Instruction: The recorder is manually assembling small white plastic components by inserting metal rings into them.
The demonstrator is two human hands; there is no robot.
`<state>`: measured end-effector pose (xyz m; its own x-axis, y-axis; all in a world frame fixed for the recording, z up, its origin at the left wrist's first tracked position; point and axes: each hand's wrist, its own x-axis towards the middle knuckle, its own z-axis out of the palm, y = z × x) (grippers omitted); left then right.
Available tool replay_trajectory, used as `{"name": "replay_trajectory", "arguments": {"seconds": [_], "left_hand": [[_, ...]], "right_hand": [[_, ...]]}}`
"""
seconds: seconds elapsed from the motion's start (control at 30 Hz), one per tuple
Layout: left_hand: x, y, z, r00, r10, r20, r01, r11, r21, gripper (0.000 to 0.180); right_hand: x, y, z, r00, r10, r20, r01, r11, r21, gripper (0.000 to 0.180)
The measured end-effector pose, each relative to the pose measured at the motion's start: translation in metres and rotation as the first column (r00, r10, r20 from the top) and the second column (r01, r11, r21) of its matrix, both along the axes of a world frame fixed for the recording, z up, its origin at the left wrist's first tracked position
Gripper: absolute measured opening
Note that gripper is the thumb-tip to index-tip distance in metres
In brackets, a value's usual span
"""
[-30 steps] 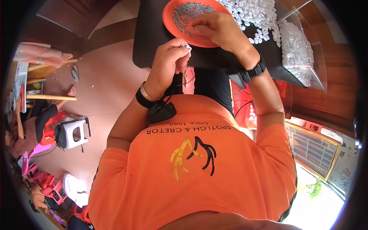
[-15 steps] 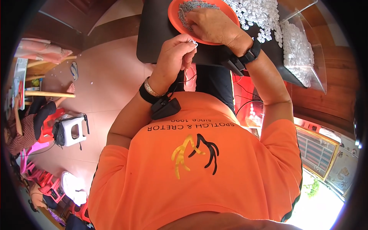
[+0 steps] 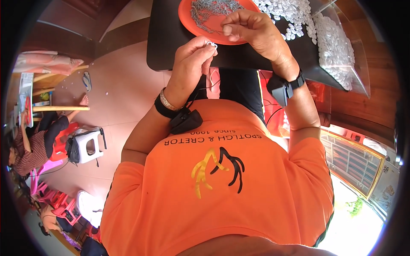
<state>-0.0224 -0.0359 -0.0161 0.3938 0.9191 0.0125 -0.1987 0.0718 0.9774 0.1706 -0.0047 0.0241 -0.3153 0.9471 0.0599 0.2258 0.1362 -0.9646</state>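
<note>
My left hand [image 3: 193,57] is closed in a pinch at the near edge of the black table, holding a small white plastic clip [image 3: 212,44] with round openings. To its right, my right hand [image 3: 259,37] hovers over the near rim of an orange plate [image 3: 184,20]. Its thumb and forefinger are pinched together on what looks like a thin grey nail, which barely shows at the fingertips. Many loose grey nails [image 3: 205,12] lie in the plate. Right of the plate, a heap of similar white clips [image 3: 294,15] spreads over the table.
A clear box [image 3: 337,55] full of white clips stands at the table's right. The black tabletop [image 3: 160,47] ends just in front of my body. On the left, another person [image 3: 34,147] sits by a white stool [image 3: 87,147]. A sandal [image 3: 87,81] lies on the floor.
My right hand has come up out of the nails and drawn back to the right, with its fingertips pinched. My left hand keeps its hold on the clip with little movement.
</note>
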Motion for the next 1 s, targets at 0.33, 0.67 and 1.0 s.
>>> {"name": "replay_trajectory", "arguments": {"seconds": [0.33,0.67,1.0], "left_hand": [[0.004,-0.008,0.005,0.999,0.045,-0.014,-0.045,0.999,0.021,0.019],[0.005,-0.009,0.002,0.998,0.03,-0.054,-0.025,0.995,0.092,0.022],[0.009,-0.015,0.002,0.999,0.03,-0.025,-0.029,0.999,0.036,0.021]], "right_hand": [[-0.009,-0.021,-0.008,0.997,0.057,-0.056,-0.062,0.994,-0.089,0.02],[-0.01,-0.022,-0.014,0.995,0.092,-0.05,-0.093,0.995,-0.023,0.021],[-0.017,-0.031,-0.022,0.999,0.011,0.033,-0.017,0.981,0.191,0.015]]}}
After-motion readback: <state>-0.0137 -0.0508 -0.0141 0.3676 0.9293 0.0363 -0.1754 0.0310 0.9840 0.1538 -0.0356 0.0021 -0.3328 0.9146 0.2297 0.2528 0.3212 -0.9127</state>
